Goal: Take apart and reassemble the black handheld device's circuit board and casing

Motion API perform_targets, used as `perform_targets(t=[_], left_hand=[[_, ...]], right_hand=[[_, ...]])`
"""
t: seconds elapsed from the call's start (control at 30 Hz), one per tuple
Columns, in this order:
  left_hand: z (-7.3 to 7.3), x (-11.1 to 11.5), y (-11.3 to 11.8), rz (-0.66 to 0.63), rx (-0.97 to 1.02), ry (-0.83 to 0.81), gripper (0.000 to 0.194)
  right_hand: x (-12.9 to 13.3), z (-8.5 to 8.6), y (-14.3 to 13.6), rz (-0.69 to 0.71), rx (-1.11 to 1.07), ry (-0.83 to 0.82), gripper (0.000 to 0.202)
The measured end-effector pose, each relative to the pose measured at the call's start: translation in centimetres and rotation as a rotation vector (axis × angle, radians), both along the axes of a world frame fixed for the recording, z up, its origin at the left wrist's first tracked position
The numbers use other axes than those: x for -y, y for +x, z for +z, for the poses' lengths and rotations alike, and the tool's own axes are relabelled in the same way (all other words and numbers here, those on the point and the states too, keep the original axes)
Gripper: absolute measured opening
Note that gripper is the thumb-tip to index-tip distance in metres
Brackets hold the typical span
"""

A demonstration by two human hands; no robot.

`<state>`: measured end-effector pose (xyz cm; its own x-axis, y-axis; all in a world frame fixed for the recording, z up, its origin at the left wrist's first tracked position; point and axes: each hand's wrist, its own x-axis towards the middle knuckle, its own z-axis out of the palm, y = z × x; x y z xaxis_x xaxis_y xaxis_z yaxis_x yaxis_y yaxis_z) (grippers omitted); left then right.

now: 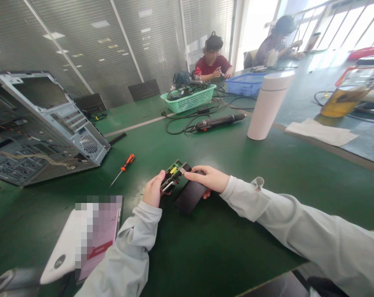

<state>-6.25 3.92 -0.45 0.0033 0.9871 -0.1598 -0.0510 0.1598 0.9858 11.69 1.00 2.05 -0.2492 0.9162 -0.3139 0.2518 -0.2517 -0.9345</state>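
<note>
My left hand [154, 189] grips a small green circuit board [172, 173] by its left side. Yellow, black and silvery parts stand on the board. In my right hand [210, 179] is a black plastic casing [190, 194], wrapped by thumb and fingers and tilted downward. The casing lies right beside the board; whether they are joined I cannot tell. Both things are held just above the green table. To the left of my hands lies an orange and black screwdriver [127, 163], its tip toward me.
An opened computer case [90, 142] stands at left. Ahead lie a black electric screwdriver [220, 122] with its cable, a green basket [189, 105] of cables, a blue basket [245, 86] and a white tumbler [265, 109]. A white device [59, 243] is near my left sleeve. Two people sit beyond.
</note>
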Motion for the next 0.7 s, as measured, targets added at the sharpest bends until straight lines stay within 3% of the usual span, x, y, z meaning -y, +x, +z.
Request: perform_targets(t=[0.13,0.3,0.4,0.53,0.7], left_hand=[[0.3,-0.4,-0.1,0.11,0.135,-0.114,0.031],[1.8,-0.3,-0.4,0.127,0.32,-0.178,0.032],[2.5,-0.2,-0.5,0.178,0.36,-0.226,0.038],[2.8,-0.2,-0.5,0.196,0.389,-0.252,0.038],[2.1,-0.3,-0.7,0.165,0.392,-0.217,0.032]], right_hand=[[-0.2,0.1,0.1,-0.072,-0.106,-0.08,0.034],[-0.4,0.3,0.3,-0.215,-0.558,-0.361,0.046],[-0.2,0.6,0.3,-0.238,-0.753,-0.429,0.04],[-0.1,0.7,0.4,-0.241,-0.82,-0.449,0.033],[-0.3,0.5,0.9,-0.266,-0.807,-0.565,0.055]])
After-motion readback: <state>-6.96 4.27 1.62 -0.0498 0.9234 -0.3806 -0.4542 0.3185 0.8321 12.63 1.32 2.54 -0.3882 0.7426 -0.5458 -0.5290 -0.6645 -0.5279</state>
